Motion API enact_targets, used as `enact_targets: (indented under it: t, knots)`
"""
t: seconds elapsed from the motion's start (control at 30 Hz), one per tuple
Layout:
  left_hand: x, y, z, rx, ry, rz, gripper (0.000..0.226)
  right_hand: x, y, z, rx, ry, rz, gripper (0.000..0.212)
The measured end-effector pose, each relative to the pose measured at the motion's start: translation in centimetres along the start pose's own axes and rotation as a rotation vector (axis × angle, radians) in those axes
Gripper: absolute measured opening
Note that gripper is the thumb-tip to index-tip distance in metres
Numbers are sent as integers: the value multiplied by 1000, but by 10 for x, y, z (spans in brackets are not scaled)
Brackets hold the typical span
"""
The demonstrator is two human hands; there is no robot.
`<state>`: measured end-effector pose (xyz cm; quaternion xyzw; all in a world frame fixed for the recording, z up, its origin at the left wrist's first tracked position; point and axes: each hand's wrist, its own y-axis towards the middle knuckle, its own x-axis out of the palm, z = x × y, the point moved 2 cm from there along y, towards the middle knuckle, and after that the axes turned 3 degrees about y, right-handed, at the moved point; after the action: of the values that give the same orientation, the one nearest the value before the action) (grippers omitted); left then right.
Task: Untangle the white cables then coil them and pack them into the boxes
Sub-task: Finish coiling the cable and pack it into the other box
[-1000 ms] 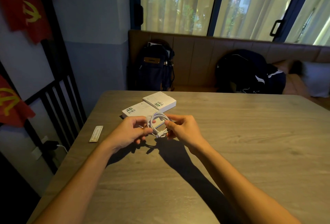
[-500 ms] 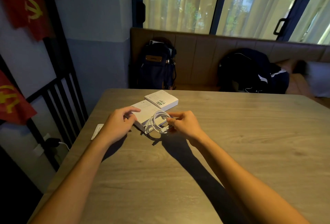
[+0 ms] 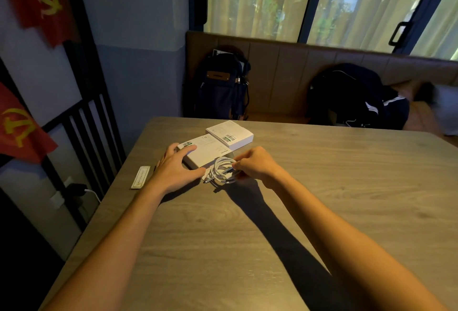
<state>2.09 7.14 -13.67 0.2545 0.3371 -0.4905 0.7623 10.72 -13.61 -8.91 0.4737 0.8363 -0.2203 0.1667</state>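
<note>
**At the near box: coil pinched, lid end covered**

At the near box's [image 3: 205, 151] front right corner sits the coiled cable [image 3: 221, 170] — a small bundle of white loops, touching the box edge and low over the table [image 3: 322, 186]. The right hand [image 3: 257, 163] pinches the coil's right side, fingers curled in on the strands. The left hand [image 3: 176, 167] lies spread over the box's left end, fingers fairly straight on the top face, thumb along the near edge; it presses, not clamps. Whether the coil's underside rests on the wood I cannot tell.

Behind the near box, and touching its far right side, is the far box [image 3: 230, 134], shut. To the left of the near box, well apart, lies a paper strip [image 3: 140, 177].

Handling, as judged:
- Cable is light and limp, yet springy; loops likely to fan open if the pinch slackens.
- Smooth jacket, so probably slippery — best held across all the strands at one point, not by a single loop.
- Connector ends look to poke out on the coil's left; avoid bending them at the neck.
- Box is thin card, light, apt to slide; hold it by the edges and lift the lid from one end.
</note>
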Motion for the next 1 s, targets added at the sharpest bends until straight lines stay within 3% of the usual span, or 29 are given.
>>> enact_targets:
  t: [0.27,0.4,0.57,0.73,0.87,1.0]
  knots:
    - [6,0,0,10,-84,27,80,-6,20,-23,167,-48,-66,17]
    - [8,-1,3,39,-95,33,81,0,25,-27,201,42,-29,16]
    - [8,-1,4,30,-70,56,83,19,29,-5,148,184,102,15]
    - [6,-3,8,25,-91,95,80,31,22,6,37,107,82,7]
    - [2,-4,9,26,-106,99,73,26,21,2,38,-110,50,9]
    - [3,-5,6,35,-106,86,76,26,19,3,25,-26,117,13]
